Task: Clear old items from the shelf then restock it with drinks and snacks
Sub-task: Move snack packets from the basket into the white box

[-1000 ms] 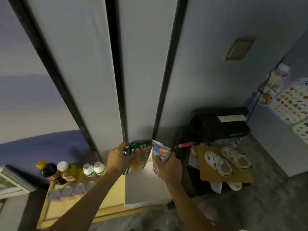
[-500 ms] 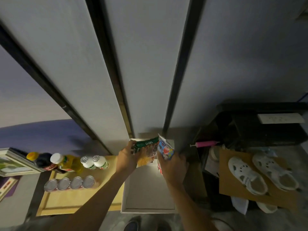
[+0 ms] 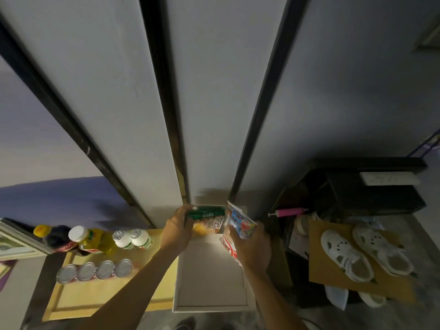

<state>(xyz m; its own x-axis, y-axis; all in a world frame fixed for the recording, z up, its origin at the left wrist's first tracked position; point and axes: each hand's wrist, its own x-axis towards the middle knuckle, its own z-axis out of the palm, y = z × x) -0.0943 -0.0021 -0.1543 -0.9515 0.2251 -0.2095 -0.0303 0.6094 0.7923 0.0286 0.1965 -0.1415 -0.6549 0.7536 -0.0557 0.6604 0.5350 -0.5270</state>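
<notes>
One green packet gripped by left hand, blue pouch gripped by right hand, above white box

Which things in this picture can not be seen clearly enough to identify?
Head view, all:
Print on the green snack pack in the left hand: too small and blurred.
Red-and-white packet: mostly covered by the right hand and the blue packet.
Dark bottle: label in shadow.
Cans: labels hidden, only lids face the camera.

I see dim light on pale grey wall panels split by black strips; right, what may be a dark cabinet on grey floor.
</notes>
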